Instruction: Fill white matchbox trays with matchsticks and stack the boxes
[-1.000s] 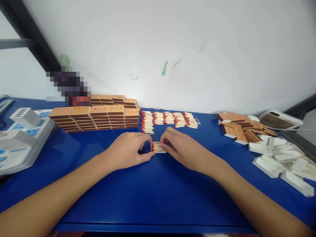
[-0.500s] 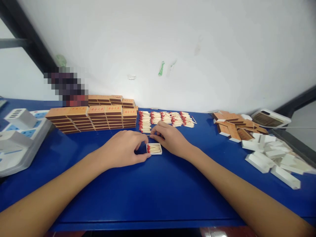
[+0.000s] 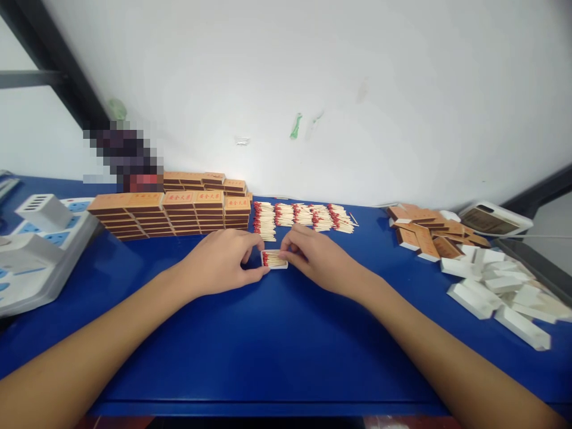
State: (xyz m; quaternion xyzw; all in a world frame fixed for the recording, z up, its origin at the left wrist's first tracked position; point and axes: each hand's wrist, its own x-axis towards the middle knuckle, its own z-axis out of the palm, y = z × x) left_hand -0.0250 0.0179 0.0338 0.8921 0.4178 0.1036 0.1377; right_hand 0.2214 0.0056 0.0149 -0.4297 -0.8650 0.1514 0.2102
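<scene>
A small white matchbox tray (image 3: 277, 267) lies on the blue table, partly filled with red-tipped matches (image 3: 271, 258). My left hand (image 3: 223, 259) grips its left end, with the index finger at the far edge and the thumb at the near edge. The thumb and fingers of my right hand (image 3: 315, 259) are pinched together over the tray's right end, at the match sticks. Whatever is between those fingertips is too small to make out. Just behind the tray, loose matches (image 3: 264, 220) lie in several bundles, heads mostly to the left.
Closed matchboxes (image 3: 179, 211) are stacked at the back left, beside a white power strip (image 3: 62, 262). On the right are piles of brown matchbox sleeves (image 3: 420, 235) and white trays (image 3: 485, 286), with a phone (image 3: 494, 219) behind them. A white wall (image 3: 357, 119) rises behind the table.
My right fingertips have moved from behind the tray onto its right end. The tray, held by my left hand, has shifted slightly away and to the left.
</scene>
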